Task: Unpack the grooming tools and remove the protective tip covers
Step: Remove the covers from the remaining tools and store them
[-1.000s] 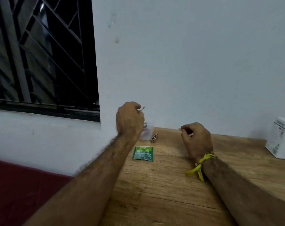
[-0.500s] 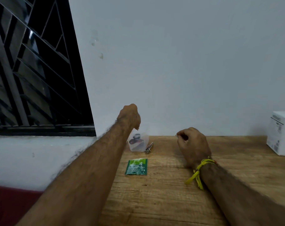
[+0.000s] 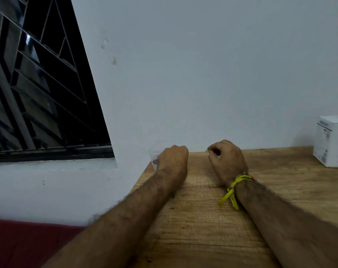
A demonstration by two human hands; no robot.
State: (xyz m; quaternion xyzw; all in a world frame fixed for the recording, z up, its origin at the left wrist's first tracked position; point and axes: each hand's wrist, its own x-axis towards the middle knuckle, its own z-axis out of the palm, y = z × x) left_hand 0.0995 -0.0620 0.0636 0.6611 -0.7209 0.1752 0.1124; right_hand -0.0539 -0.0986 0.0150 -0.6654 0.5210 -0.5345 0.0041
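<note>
Gripping a clear pouch (image 3: 154, 158), left hand (image 3: 173, 158) curled.

pouch (image 3: 154, 158): clear plastic, faint against the wall, at the far left corner of the surface, mostly hidden behind the left hand
contents: a small dark piece shows through; too blurred to tell what it is
tools: hidden

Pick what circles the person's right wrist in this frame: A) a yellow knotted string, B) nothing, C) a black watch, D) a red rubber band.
A: a yellow knotted string is tied round the wrist just behind the right hand, loose ends hanging over the wooden table.
</note>
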